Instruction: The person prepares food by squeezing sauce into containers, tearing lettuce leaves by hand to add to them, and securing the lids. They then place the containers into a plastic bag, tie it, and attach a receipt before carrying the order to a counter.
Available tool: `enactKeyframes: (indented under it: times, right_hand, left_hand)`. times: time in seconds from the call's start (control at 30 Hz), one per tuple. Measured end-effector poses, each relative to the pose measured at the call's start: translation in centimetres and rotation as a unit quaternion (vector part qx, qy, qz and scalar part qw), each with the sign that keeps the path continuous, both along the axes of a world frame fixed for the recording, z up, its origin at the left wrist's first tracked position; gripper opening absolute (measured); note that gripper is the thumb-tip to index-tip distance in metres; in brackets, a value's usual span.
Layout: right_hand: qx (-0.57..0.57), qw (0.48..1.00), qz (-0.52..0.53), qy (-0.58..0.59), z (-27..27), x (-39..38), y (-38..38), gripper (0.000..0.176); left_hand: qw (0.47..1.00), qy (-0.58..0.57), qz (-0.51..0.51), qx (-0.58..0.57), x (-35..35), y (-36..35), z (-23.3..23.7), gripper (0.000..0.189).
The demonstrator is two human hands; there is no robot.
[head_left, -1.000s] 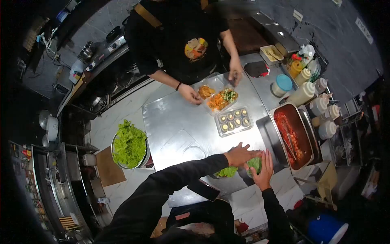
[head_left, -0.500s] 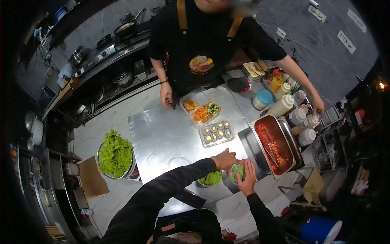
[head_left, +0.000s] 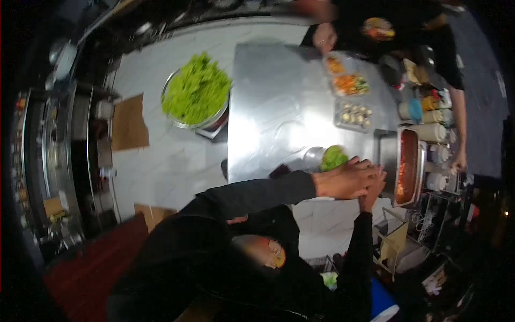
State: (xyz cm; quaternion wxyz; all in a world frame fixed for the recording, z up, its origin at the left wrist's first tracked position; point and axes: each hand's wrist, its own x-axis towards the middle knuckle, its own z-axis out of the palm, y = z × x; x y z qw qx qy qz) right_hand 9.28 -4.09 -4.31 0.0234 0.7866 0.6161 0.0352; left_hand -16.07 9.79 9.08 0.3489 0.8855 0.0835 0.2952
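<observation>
My left hand [head_left: 343, 181] reaches across the near edge of the steel table with its fingers bent over those of my right hand [head_left: 372, 192]. The two hands are closed together, and whatever is between them is hidden behind fingers and blurred. Just beyond my left hand sits green lettuce [head_left: 335, 157] in a round container, partly covered by that hand. A clear round container or lid [head_left: 313, 156] shows beside it. Farther up the table is a clear tray of round, pale-centred pieces [head_left: 354, 115].
A big bowl of lettuce [head_left: 197, 91] stands left of the steel table [head_left: 268, 107]. A divided tray of chopped vegetables [head_left: 350, 84] is at the back. To the right are a steel pan of red food [head_left: 406, 166] and squeeze bottles [head_left: 432, 132]. A co-worker's hand [head_left: 324, 37] is across the table.
My view has turned and shifted, so the table looks rotated. My hands, earlier side by side at a round container of greens, now overlap and hide what is between them.
</observation>
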Motion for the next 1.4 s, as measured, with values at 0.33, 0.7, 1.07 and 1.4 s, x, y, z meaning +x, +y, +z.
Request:
enactKeyframes:
  times: [0.33,0.7,1.07,1.4]
  right_hand:
    - [0.162,0.867,-0.071,0.465,10.8,-26.4,4.5,0.047]
    - [-0.161,0.975,0.104,0.110,-0.5,-28.3,20.3,0.108]
    - [0.089,0.958,-0.037,0.270,16.0,-21.7,9.8,0.098]
    - [0.066,0.941,-0.121,0.308,10.5,-17.1,7.7,0.098]
  left_hand:
    - [0.799,0.204,0.437,-0.360,-41.9,-9.7,-11.1,0.027]
    - [0.799,0.082,0.453,-0.386,-41.3,-3.5,-8.7,0.027]
    - [0.815,0.134,0.345,-0.445,-36.6,-3.5,-9.9,0.025]
    - [0.907,0.118,0.149,-0.375,-19.2,1.5,-8.8,0.027]
